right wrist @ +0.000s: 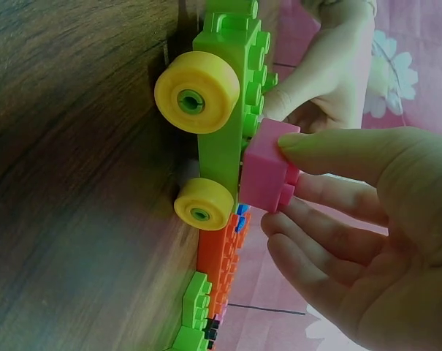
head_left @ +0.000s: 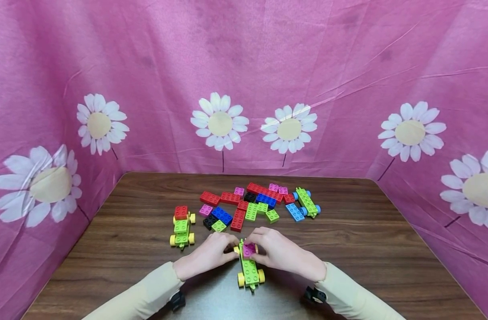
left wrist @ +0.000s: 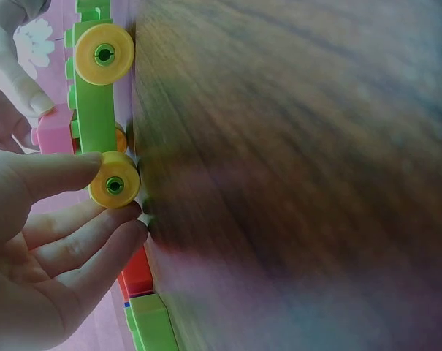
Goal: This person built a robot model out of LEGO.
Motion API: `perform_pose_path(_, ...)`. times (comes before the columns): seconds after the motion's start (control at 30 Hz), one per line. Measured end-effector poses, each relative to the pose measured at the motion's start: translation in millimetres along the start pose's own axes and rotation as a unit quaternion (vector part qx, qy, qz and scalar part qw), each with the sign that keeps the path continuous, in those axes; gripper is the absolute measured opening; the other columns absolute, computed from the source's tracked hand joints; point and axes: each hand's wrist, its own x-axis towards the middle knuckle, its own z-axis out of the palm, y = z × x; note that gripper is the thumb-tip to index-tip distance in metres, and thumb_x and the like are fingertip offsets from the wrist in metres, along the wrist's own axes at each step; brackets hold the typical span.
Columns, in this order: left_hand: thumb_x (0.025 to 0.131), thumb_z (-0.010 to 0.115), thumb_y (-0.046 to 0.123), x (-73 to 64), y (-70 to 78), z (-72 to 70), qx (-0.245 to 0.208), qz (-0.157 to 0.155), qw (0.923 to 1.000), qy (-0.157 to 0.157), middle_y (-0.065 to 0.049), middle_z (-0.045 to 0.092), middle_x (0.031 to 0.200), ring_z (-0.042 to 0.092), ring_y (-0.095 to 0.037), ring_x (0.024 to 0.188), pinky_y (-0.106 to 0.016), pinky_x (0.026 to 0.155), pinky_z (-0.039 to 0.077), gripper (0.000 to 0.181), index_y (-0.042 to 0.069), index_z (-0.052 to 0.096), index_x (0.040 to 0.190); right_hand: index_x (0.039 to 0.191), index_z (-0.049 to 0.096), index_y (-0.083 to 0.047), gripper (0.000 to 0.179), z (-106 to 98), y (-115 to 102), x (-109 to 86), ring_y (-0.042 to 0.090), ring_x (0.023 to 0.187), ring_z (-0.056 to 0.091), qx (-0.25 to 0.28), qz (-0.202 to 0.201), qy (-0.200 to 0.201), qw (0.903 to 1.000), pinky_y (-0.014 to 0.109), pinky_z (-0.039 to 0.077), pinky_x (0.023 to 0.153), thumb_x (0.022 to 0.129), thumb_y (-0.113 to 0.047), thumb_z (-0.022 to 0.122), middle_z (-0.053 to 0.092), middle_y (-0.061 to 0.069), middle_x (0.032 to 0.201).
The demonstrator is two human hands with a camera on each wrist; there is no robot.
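Note:
A green wheeled car base point(head_left: 250, 272) with yellow wheels stands on the table in front of me. At its far end, my right hand point(head_left: 281, 254) pinches a pink brick point(right wrist: 264, 167) between thumb and fingers. The brick lies against the studs there, with its own studs facing up. My left hand point(head_left: 211, 257) grips the far left yellow wheel point(left wrist: 115, 181), thumb on one side and fingers on the other. Over the near half of the base the studs are bare.
To the left stands another green car base point(head_left: 182, 240) bearing a green and a red brick point(head_left: 181, 212). Loose red, blue, black, pink and green bricks lie beyond my hands. At the back right are a blue-wheeled green base point(head_left: 306, 202) and a light blue brick point(head_left: 295, 212).

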Motion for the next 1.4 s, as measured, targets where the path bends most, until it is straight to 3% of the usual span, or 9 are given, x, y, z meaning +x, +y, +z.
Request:
perform_pose_path(0.77,0.087,0.074,0.014,0.5,-1.2,1.1,-0.013,0.004,0.9999,0.006,-0.005,0.075,0.089,0.07,-0.015,0.082,-0.021,0.071,0.054,0.014,0.005,0.072,0.097,0.104,0.074,-0.008,0.022,3,1,4.2,0.007,0.085,0.064,0.021,-0.023,0.005,0.9995,0.017,0.053,0.076,0.084,-0.017,0.079,0.072,0.001,0.095)
perform_pose_path(1.17,0.087,0.074,0.013,1.5,-3.3,2.8,-0.015,0.008,0.9998,0.009,-0.005,0.075,0.089,0.07,-0.016,0.083,-0.022,0.072,0.054,0.014,0.005,0.072,0.097,0.098,0.075,-0.008,0.017,1,4,8.8,0.006,0.083,0.065,0.051,-0.022,-0.003,0.9985,0.019,0.055,0.076,0.083,-0.013,0.08,0.072,0.0,0.091)
perform_pose_path(1.4,0.086,0.075,0.015,1.9,-3.9,2.1,-0.009,0.003,0.9999,0.006,-0.004,0.075,0.088,0.07,-0.015,0.081,-0.022,0.071,0.054,0.014,0.005,0.072,0.096,0.098,0.076,-0.008,0.018,2,0,11.3,0.009,0.08,0.063,0.041,-0.008,-0.01,0.9991,0.015,0.052,0.073,0.082,-0.014,0.081,0.069,0.0,0.09)
